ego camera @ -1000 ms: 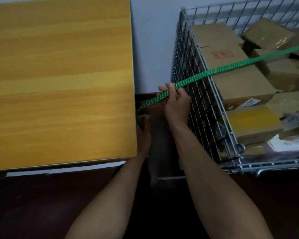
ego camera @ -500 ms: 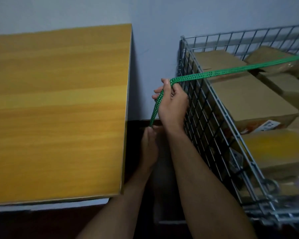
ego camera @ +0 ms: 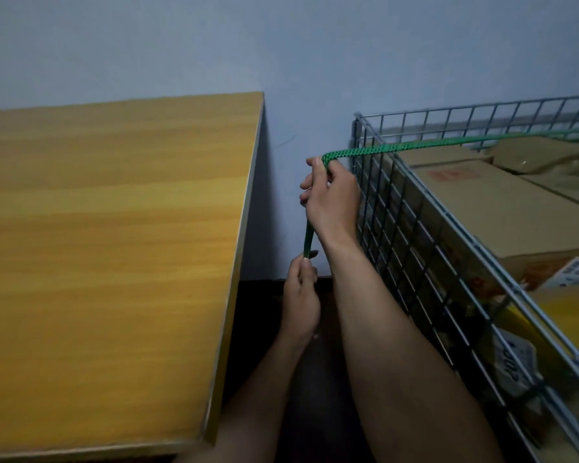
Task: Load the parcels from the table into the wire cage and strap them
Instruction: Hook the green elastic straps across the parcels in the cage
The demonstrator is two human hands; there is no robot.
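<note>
A green perforated strap (ego camera: 415,147) runs from the right across the top of the wire cage (ego camera: 411,182) and bends down over my right hand (ego camera: 331,202), which grips it just left of the cage's near corner. Below, my left hand (ego camera: 300,299) pinches the strap's hanging lower end. Several brown cardboard parcels (ego camera: 502,208) fill the cage, some with labels. The wooden table (ego camera: 107,248) on the left shows only its bare top.
A grey-blue wall stands behind the table and cage. A narrow gap with dark floor (ego camera: 315,412) separates the table's right edge from the cage's mesh side; both my forearms reach through it.
Both hands have risen with the strap. The right hand now holds the bend near the cage's top rim, and the strap hangs steeply down to the left hand. The view has tilted upward.
</note>
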